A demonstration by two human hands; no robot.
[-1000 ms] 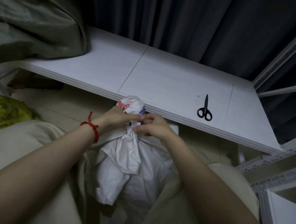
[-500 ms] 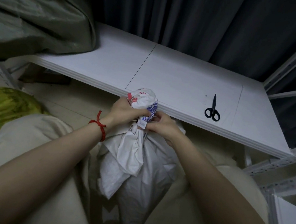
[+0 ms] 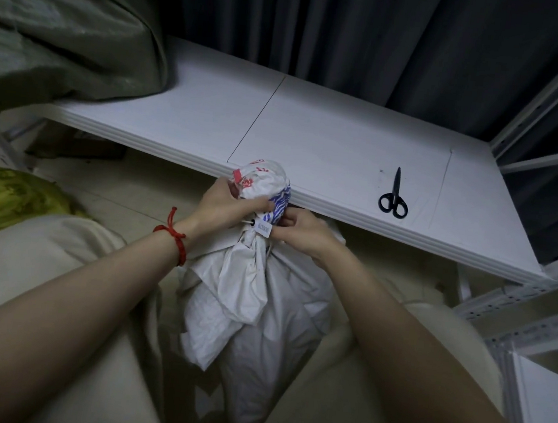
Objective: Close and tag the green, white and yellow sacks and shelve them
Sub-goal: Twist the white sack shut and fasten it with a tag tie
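Head view: a green sack (image 3: 58, 33) is seen lying on the left end of the white shelf (image 3: 330, 137), while a yellow sack (image 3: 3, 203) is left on the floor at the frame's left edge, its mouth out of sight. At centre, the white sack (image 3: 253, 312) is stood on the floor between the person's knees, just in front of the shelf edge. Its gathered neck is gripped by the left hand (image 3: 226, 206), the fingers curled round the bunched top. A small tag (image 3: 264, 227) is seen hanging at the neck on a tie. The tag's right end appears to be pinched between thumb and fingers of the right hand (image 3: 302, 236), though the exact hold is partly hidden. Black scissors (image 3: 393, 197) are laid on the shelf to the right, well apart from the sack. The sack's thin woven cloth is judged soft and likely slippery, its weight unknown. It is best taken by the cinched neck below the tie, with the body supported from beneath when lifted to the shelf
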